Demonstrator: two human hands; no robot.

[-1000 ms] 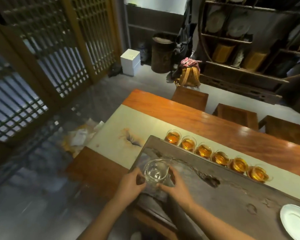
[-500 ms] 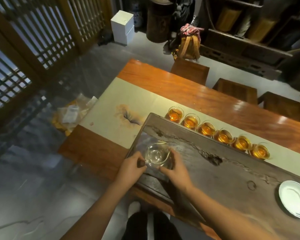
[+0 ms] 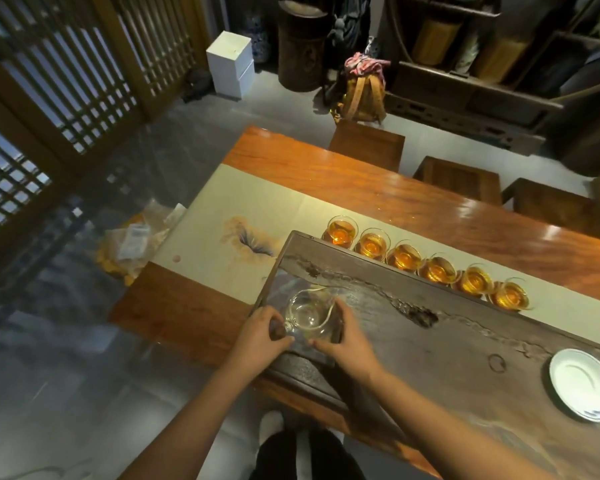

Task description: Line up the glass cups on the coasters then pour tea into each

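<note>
A clear glass pitcher, empty, stands on the near left corner of the dark stone tea tray. My left hand grips its handle on the left side. My right hand rests against its right side, fingers curled around the glass. Several glass cups filled with amber tea stand in a diagonal row just beyond the tray's far edge, on the pale table runner. Whatever is under the cups is mostly hidden.
A white saucer lies on the tray at the right. The long wooden table has wooden stools along its far side. Shelves, a white box and a backpack stand beyond. Bags lie on the floor at left.
The view tilted down and moved nearer the table. Both hands stay on the pitcher, which has settled lower onto the tray corner.
</note>
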